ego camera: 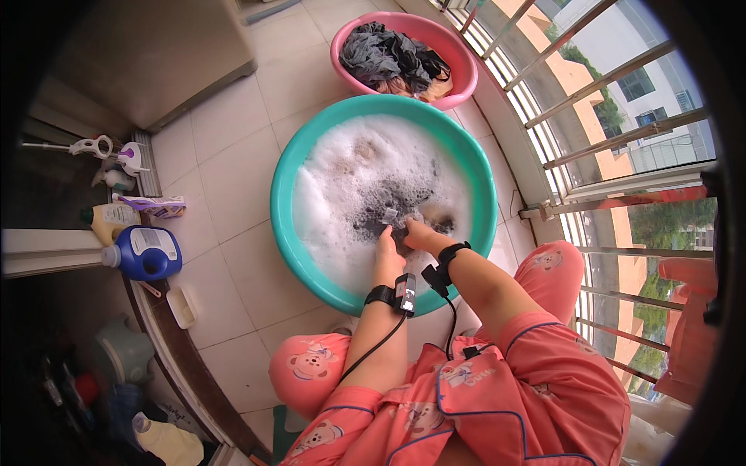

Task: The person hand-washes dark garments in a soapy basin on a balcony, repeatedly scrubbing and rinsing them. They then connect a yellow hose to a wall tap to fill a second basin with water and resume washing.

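A teal plastic basin full of white suds stands on the floor before me. Dark wet fabric shows through the foam at the middle, with a small pale label on it. My left hand grips this fabric just below the label, thumb on top and fingers mostly hidden. Close beside it on the right, my right hand pinches the same fabric, its fingertips partly covered by foam. Both wrists wear black straps with cabled devices.
Beyond the basin, a pink tub holds dark and peach clothes. A blue detergent bottle, a yellowish bottle, a purple-and-white packet and a white soap dish lie along the left threshold. Window bars run along the right.
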`<state>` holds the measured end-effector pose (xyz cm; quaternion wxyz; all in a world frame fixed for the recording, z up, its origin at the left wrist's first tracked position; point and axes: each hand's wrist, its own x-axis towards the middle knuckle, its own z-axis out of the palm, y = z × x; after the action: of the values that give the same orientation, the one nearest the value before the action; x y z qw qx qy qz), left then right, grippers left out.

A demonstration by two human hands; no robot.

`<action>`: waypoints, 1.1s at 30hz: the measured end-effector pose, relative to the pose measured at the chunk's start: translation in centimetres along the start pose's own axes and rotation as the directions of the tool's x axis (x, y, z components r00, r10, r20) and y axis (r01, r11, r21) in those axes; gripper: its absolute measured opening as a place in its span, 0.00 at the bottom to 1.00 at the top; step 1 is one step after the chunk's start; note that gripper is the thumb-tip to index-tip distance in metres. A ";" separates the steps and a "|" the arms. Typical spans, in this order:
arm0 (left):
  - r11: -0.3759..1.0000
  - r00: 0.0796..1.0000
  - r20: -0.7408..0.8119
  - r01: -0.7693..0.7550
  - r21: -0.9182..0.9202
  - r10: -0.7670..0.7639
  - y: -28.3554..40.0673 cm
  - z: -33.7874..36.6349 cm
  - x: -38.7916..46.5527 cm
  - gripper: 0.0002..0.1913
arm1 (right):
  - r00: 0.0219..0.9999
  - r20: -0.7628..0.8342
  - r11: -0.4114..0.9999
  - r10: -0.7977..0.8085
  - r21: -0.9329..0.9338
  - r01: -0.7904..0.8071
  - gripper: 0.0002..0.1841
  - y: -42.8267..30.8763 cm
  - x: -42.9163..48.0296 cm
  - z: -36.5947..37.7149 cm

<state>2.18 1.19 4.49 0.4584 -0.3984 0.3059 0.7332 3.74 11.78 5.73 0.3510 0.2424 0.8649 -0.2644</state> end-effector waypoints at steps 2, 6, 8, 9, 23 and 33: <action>0.998 0.998 0.068 0.007 -0.064 -0.003 1.1 1.2 -1.0 0.22 | 0.969 -0.038 0.918 -0.245 0.312 0.244 0.24 0.1 -1.9 -1.6; 0.994 0.967 0.235 -0.107 0.011 0.102 2.6 3.3 -4.2 0.25 | 0.865 -0.090 0.747 -0.493 0.466 0.474 0.14 -0.7 -8.2 -6.6; 0.977 0.926 0.337 -0.205 0.063 0.173 3.0 4.1 -5.4 0.24 | 0.888 -0.112 0.783 -0.445 0.433 0.447 0.12 -2.1 -10.1 -8.4; 0.991 0.933 0.351 -0.111 0.074 0.079 3.5 4.8 -5.5 0.20 | 0.895 -0.156 0.790 -0.418 0.424 0.443 0.13 -2.9 -10.4 -8.5; 0.899 0.883 -0.178 -0.436 0.027 0.434 3.5 4.6 -4.7 0.37 | 0.835 -0.507 0.929 -0.214 0.159 0.335 0.30 2.7 -0.1 -1.0; 0.957 0.956 -0.050 -0.290 0.016 0.291 1.5 -1.1 -1.5 0.17 | 0.997 0.009 0.877 -0.080 0.475 0.067 0.26 0.6 -0.1 0.8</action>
<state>1.50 -0.93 5.43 0.3394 -0.3661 0.3759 0.7807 4.51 11.70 5.12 0.2829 0.2842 0.7775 -0.4844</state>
